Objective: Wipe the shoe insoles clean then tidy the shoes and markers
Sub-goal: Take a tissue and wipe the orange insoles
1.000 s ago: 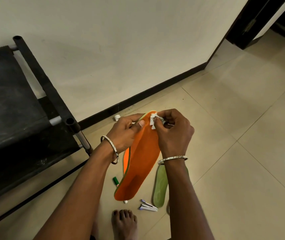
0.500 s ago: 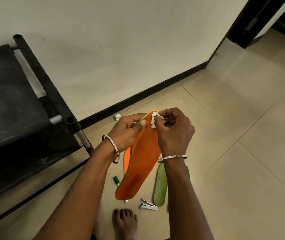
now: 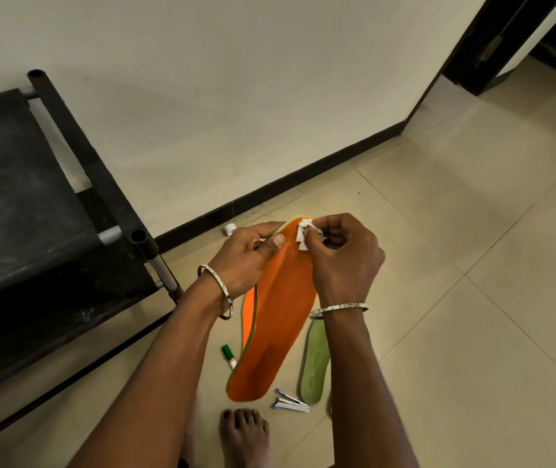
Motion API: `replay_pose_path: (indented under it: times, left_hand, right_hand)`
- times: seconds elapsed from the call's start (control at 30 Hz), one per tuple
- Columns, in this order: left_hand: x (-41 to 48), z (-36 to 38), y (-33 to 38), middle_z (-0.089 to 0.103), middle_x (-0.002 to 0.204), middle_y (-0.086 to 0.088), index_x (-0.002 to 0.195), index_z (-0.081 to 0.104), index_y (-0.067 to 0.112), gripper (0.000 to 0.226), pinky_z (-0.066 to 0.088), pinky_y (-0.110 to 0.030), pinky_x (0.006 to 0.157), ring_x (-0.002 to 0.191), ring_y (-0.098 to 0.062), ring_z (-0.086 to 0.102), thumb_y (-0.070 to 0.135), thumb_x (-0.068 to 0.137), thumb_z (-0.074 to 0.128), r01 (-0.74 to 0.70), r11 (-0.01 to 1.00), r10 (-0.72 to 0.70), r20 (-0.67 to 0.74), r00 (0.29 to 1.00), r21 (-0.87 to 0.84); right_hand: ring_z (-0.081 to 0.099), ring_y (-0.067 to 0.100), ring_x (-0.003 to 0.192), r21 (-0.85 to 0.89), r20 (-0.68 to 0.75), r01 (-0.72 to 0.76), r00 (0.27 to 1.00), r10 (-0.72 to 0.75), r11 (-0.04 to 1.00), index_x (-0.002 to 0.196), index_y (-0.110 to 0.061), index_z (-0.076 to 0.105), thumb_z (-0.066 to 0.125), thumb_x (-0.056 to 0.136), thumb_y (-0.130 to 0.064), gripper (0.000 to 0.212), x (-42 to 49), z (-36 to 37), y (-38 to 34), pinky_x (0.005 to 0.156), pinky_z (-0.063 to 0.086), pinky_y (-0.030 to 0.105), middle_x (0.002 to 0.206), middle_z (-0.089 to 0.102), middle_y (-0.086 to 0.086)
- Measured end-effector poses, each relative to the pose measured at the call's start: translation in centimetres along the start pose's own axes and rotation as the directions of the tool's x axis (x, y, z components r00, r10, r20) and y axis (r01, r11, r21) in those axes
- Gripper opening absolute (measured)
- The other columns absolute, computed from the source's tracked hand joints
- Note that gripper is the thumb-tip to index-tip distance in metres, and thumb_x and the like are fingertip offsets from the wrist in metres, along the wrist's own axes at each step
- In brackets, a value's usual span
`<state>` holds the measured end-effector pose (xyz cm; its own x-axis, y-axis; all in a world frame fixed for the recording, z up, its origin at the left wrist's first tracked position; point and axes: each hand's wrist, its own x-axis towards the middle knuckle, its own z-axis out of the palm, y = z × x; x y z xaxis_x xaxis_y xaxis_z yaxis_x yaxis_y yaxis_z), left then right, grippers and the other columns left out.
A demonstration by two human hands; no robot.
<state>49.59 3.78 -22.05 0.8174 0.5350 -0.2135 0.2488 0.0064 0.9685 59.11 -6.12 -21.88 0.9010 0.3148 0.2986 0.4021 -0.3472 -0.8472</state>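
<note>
An orange insole [image 3: 276, 319] with a green edge is held up over the floor, toe end away from me. My left hand [image 3: 247, 256] grips its left edge near the toe, thumb on the orange face. My right hand [image 3: 344, 258] pinches a small white tissue wad [image 3: 303, 233] against the toe end. A second orange insole [image 3: 248, 315] shows partly behind the first. A green insole [image 3: 315, 363] lies on the floor, partly under my right forearm. A green-capped marker [image 3: 228, 355] lies on the floor to the left of the heel.
A black shoe rack [image 3: 33, 204] stands at the left against the wall. A small stapler [image 3: 290, 402] lies on the tiles near my bare foot [image 3: 244, 434]. A white cap [image 3: 230, 229] sits by the dark skirting. A doorway [image 3: 512, 38] opens at the top right.
The right hand with the tissue has shifted slightly on the insole's toe end. The left hand and the insole have barely moved.
</note>
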Motion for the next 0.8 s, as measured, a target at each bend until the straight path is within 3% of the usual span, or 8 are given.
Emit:
replay_pose_path:
  times: [0.2, 0.4, 0.47, 0.6, 0.7, 0.8]
  left_hand:
    - [-0.1, -0.1, -0.1, 0.066, 0.104, 0.017, 0.113, 0.063, 0.042, 0.026, 0.053, -0.029, 0.077, 0.106, -0.017, 0.064, 0.025, 0.104, 0.045, 0.014, 1.000, -0.014, -0.005, 1.000, 0.000]
    - [-0.1, 0.0, 0.0, 0.065, 0.108, 0.018, 0.115, 0.063, 0.042, 0.025, 0.054, -0.040, 0.091, 0.111, -0.018, 0.063, 0.026, 0.104, 0.047, 0.007, 1.000, -0.007, 0.003, 1.000, 0.019]
    - [0.0, 0.1, 0.0, 0.065, 0.111, 0.014, 0.115, 0.060, 0.043, 0.024, 0.056, -0.039, 0.086, 0.109, -0.019, 0.064, 0.026, 0.103, 0.047, 0.020, 1.000, -0.020, 0.003, 1.000, -0.011]
    - [-0.2, -0.1, 0.1, 0.065, 0.104, 0.018, 0.109, 0.058, 0.045, 0.024, 0.053, -0.020, 0.068, 0.094, -0.007, 0.064, 0.026, 0.104, 0.044, 0.039, 0.999, -0.039, 0.011, 0.999, -0.031]
    - [-0.1, -0.3, 0.2, 0.067, 0.105, 0.013, 0.110, 0.062, 0.041, 0.026, 0.052, -0.025, 0.073, 0.100, -0.011, 0.064, 0.024, 0.105, 0.043, 0.047, 0.997, -0.047, -0.008, 0.999, -0.054]
    - [-0.1, -0.2, 0.1, 0.066, 0.105, 0.015, 0.117, 0.064, 0.035, 0.026, 0.050, -0.024, 0.071, 0.098, -0.008, 0.062, 0.026, 0.105, 0.044, 0.059, 0.996, -0.060, -0.014, 0.998, -0.065]
  right_hand:
    - [0.067, -0.001, 0.073, 0.067, 0.126, 0.071, 0.989, -0.079, 0.995, 0.090, -0.015, 0.076, 0.082, 0.080, -0.020, 0.012, -0.3, -0.1, -0.7, 0.066, 0.048, 0.004, 0.079, 0.070, -0.011]
    - [0.062, -0.004, 0.067, -0.006, 0.081, 0.034, 0.996, -0.034, 0.999, 0.086, -0.020, 0.073, 0.081, 0.081, -0.020, 0.010, -0.1, -0.1, -0.3, 0.063, 0.045, 0.002, 0.076, 0.064, -0.016]
    - [0.061, -0.003, 0.068, -0.045, 0.052, -0.019, 0.998, 0.021, 0.999, 0.086, -0.023, 0.071, 0.081, 0.081, -0.023, 0.010, 0.1, -0.2, 0.3, 0.062, 0.046, 0.004, 0.077, 0.064, -0.014]
    - [0.062, -0.004, 0.070, -0.056, 0.130, -0.004, 0.992, 0.011, 0.998, 0.091, -0.018, 0.076, 0.081, 0.081, -0.024, 0.013, 0.0, -0.3, 0.2, 0.064, 0.046, 0.001, 0.081, 0.067, -0.012]
    - [0.066, -0.002, 0.075, 0.032, 0.235, 0.074, 0.969, -0.080, 0.997, 0.093, -0.017, 0.076, 0.080, 0.081, -0.019, 0.012, -0.2, -0.3, -0.3, 0.068, 0.049, 0.005, 0.083, 0.071, -0.010]
    - [0.066, 0.000, 0.074, 0.036, 0.240, 0.092, 0.966, -0.098, 0.995, 0.092, -0.016, 0.076, 0.080, 0.081, -0.018, 0.011, -0.1, -0.3, -0.2, 0.068, 0.050, 0.006, 0.083, 0.072, -0.008]
